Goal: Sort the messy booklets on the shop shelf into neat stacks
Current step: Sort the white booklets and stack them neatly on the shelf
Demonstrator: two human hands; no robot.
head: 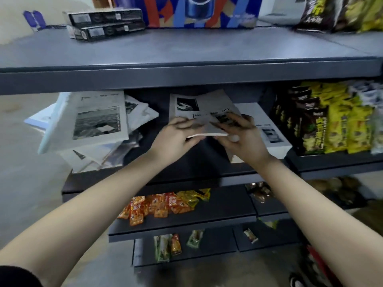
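Grey-white paper booklet (204,109) with a small black photo on its cover is the one in hand, held over the middle of the dark grey metal shelf (186,170), far end tipped up a bit. Left hand (176,134) has its fingers curled over the cover at the near-left corner. Right hand (243,137) does the same on the near-right side with its thumb at the edge, so both are gripping it. Fingers are blurry, so I can't say how each one sits. Also can't tell if it's one booklet or a thin bundle, the near edge looks a little thick

Off to the left is the messy heap of printed booklets (97,123), fanned at all angles and partly hanging off the shelf end. Just right of the hands a flat white booklet (269,131) lies on the shelf. Yellow and black snack bags (331,121) stand further right, and orange sachets (157,206) sit on the shelf below

My read: early days, mid pick-and-place of one booklet, with most of the heap left to do. Next move probably wants the held one squared up and laid flat. That could be on the flat white booklet if it's the same kind, or on the bare middle patch as a new stack, edges lined up, then over to the heap for another
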